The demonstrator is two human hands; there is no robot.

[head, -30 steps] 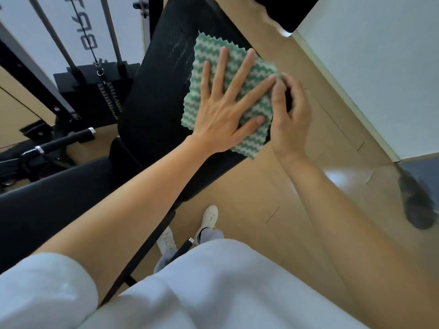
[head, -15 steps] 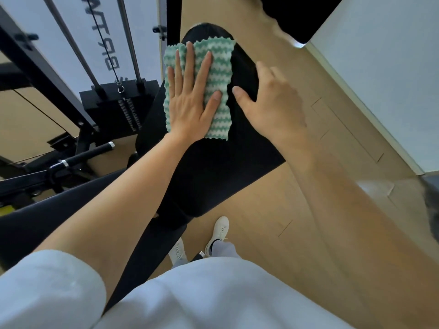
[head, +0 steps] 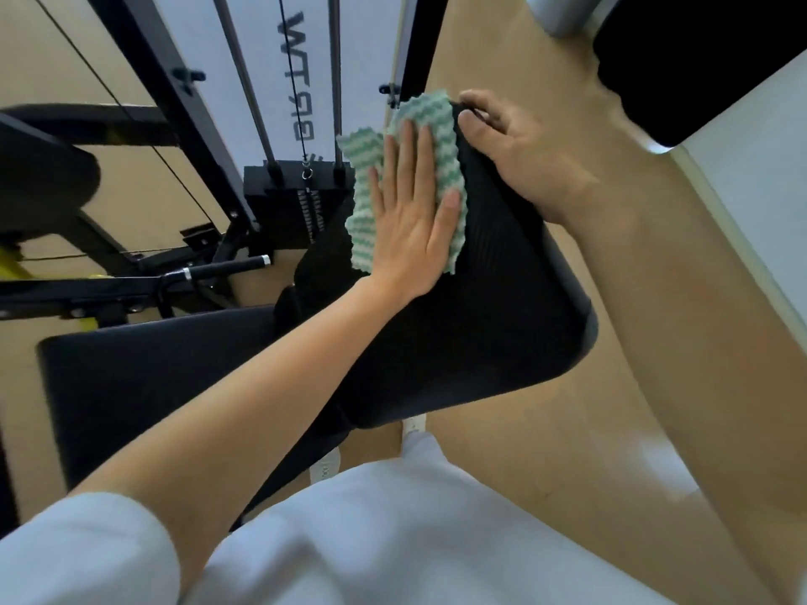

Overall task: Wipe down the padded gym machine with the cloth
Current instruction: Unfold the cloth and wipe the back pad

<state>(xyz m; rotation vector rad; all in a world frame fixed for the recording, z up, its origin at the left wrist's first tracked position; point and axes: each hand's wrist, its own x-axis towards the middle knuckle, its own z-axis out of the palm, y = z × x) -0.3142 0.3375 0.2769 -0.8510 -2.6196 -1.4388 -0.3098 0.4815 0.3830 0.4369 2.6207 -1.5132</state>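
A black padded backrest (head: 471, 325) of the gym machine slants up through the middle of the view, with a black seat pad (head: 144, 386) at its lower left. A green-and-white zigzag cloth (head: 436, 120) lies on the backrest's upper left edge and hangs partly over it. My left hand (head: 410, 216) presses flat on the cloth, fingers together and pointing up. My right hand (head: 524, 155) grips the top right corner of the backrest, fingers curled over its edge.
A black weight stack (head: 301, 198) with cables and guide rods (head: 244, 76) stands behind the backrest. A black handle bar (head: 222, 269) sticks out at left. Wooden floor (head: 515, 451) lies to the right, beside a white wall (head: 755, 181). My white shoes show below the pad.
My left hand has slid the cloth up and leftward to the backrest's top left edge. My right hand has moved from the pad's face to grip its top right corner.
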